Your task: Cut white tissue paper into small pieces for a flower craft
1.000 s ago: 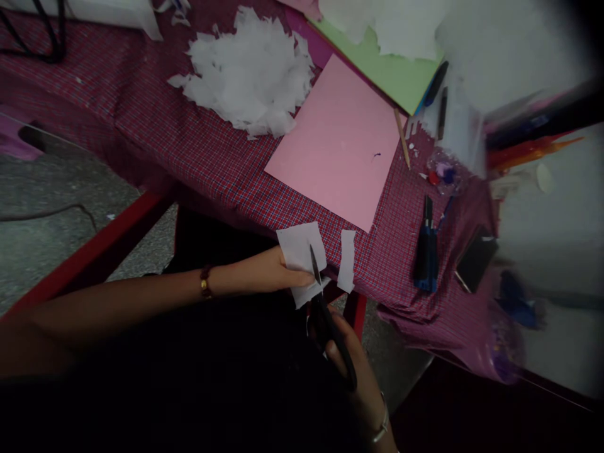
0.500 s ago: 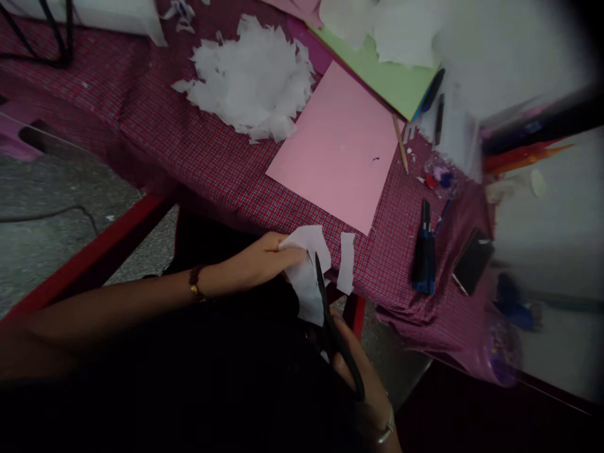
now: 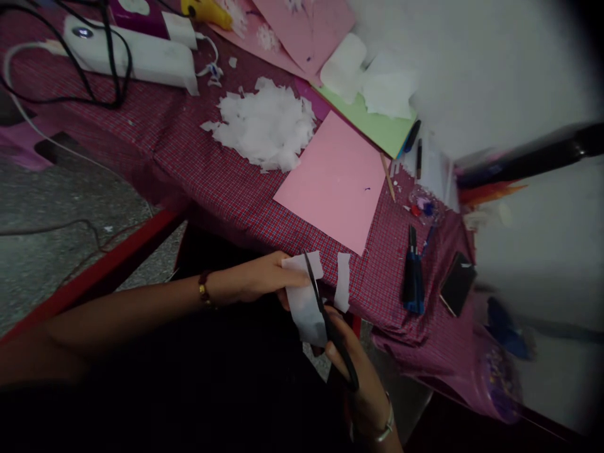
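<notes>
Between thumb and fingers, my left hand [image 3: 268,275] pinches a white piece of paper [image 3: 304,318] in front of the table edge. My right hand [image 3: 356,352] grips black scissors [image 3: 346,358] by the handles, with a blade lying across the paper close to my left thumb. Just right of the blades, a narrow white paper strip [image 3: 343,283] rests at the table's edge. Beyond my hands lies a pink sheet [image 3: 337,185], and to its left is a heap of torn or cut white paper pieces [image 3: 268,129].
At the right are a blue-and-black cutter-like tool [image 3: 413,277], a phone [image 3: 458,283] and a clear tub [image 3: 500,384]. A pencil [image 3: 388,178] lies beside the pink sheet. Green card [image 3: 372,119] sits behind. A white power strip [image 3: 136,56] with black cables is at upper left.
The camera view has shifted, showing more of the table's far left. The scissors' blade now lies across the paper near my left thumb, and the paper has turned slightly in my left hand.
</notes>
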A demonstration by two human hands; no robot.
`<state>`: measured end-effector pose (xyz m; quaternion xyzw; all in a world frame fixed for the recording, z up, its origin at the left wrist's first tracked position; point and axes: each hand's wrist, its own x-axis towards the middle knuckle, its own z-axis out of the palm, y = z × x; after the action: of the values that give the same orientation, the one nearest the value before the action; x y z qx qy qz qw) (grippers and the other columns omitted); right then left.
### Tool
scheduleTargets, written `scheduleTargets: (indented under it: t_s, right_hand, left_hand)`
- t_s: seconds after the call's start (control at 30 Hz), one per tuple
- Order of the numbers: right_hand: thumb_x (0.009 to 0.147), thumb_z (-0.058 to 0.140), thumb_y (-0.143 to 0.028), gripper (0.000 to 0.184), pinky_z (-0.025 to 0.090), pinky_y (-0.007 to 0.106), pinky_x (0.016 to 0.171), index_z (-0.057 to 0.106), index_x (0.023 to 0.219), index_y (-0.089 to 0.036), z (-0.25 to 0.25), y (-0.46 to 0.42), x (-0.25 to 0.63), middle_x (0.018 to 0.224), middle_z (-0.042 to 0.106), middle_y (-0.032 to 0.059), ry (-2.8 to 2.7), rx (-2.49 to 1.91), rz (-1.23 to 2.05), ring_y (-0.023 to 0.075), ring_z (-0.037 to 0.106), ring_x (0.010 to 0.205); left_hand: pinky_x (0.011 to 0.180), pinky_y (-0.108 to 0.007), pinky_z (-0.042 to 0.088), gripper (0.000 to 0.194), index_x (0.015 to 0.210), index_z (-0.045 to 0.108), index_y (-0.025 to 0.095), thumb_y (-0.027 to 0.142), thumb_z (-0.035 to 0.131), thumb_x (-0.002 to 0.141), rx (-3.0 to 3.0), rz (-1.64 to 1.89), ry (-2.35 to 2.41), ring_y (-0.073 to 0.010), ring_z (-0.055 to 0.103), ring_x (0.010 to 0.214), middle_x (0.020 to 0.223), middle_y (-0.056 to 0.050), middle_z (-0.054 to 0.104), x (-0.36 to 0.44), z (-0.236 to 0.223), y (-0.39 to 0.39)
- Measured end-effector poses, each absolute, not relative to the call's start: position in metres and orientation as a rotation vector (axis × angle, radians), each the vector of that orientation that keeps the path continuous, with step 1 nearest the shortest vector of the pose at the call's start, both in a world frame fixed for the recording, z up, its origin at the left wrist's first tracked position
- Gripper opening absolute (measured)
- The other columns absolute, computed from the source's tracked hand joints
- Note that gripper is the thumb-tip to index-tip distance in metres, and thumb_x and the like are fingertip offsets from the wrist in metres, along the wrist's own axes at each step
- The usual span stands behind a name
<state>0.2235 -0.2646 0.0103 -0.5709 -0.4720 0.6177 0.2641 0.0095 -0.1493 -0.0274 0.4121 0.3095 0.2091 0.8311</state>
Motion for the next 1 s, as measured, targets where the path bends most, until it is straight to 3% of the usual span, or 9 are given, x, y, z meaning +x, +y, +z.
scheduleTargets:
  t_s: [0.1, 0.2, 0.37, 0.6, 0.77, 1.0]
  right_hand:
    - [0.091, 0.061, -0.06, 0.049, 0.051, 0.036, 0.09, 0.063, 0.131, -0.031, 0.008, -0.264, 0.221, 0.11, 0.067, 0.0058, -1.28, -1.532, 1.608, 0.0239, 0.063, 0.1]
    - [0.092, 0.058, -0.06, 0.052, 0.047, 0.033, 0.072, 0.061, 0.133, -0.028, 0.002, -0.266, 0.223, 0.091, 0.062, 0.0028, -1.272, -1.514, 1.62, 0.0199, 0.055, 0.079]
    - [0.096, 0.054, -0.053, 0.045, 0.045, 0.034, 0.072, 0.06, 0.133, -0.029, 0.003, -0.265, 0.22, 0.092, 0.061, 0.0026, -1.242, -1.472, 1.587, 0.018, 0.052, 0.075]
    - [0.098, 0.051, -0.052, 0.04, 0.044, 0.033, 0.075, 0.059, 0.129, -0.029, 0.007, -0.267, 0.21, 0.094, 0.06, 0.0018, -1.208, -1.416, 1.519, 0.0168, 0.052, 0.077]
    - [0.096, 0.051, -0.056, 0.035, 0.046, 0.033, 0.07, 0.066, 0.104, -0.025, 0.01, -0.264, 0.201, 0.083, 0.056, 0.0013, -1.205, -1.408, 1.475, 0.0168, 0.05, 0.07]
    - [0.093, 0.049, -0.065, 0.044, 0.049, 0.035, 0.063, 0.066, 0.092, -0.024, 0.017, -0.258, 0.194, 0.08, 0.053, 0.0037, -1.224, -1.464, 1.458, 0.0191, 0.049, 0.067]
  left_hand:
    - [0.054, -0.022, 0.044, 0.026, 0.071, 0.067, 0.015, 0.04, 0.065, 0.079, 0.898, 0.49, 0.699, -0.011, 0.056, 0.057, 0.065, -0.001, 0.065, 0.008, -0.03, -0.146]
    - [0.054, -0.021, 0.041, 0.026, 0.074, 0.064, 0.014, 0.038, 0.061, 0.083, 0.962, 0.575, 0.782, -0.0103, 0.054, 0.058, 0.067, 0.0, 0.064, 0.007, -0.022, -0.142]
    - [0.053, -0.021, 0.039, 0.033, 0.066, 0.058, 0.015, 0.036, 0.05, 0.09, 1.046, 0.617, 0.828, -0.0087, 0.048, 0.053, 0.059, 0.002, 0.055, 0.012, -0.01, -0.139]
    - [0.055, -0.02, 0.045, 0.03, 0.069, 0.063, 0.015, 0.038, 0.056, 0.086, 0.876, 0.633, 0.725, -0.0094, 0.057, 0.054, 0.062, -0.002, 0.065, 0.02, -0.009, -0.143]
    - [0.057, -0.023, 0.052, 0.031, 0.074, 0.067, 0.013, 0.043, 0.062, 0.083, 0.748, 0.64, 0.684, -0.0118, 0.063, 0.057, 0.067, -0.004, 0.069, 0.022, -0.018, -0.144]
    - [0.058, -0.025, 0.054, 0.034, 0.076, 0.069, 0.014, 0.047, 0.063, 0.084, 0.716, 0.67, 0.68, -0.0135, 0.065, 0.059, 0.07, -0.005, 0.07, 0.024, -0.019, -0.143]
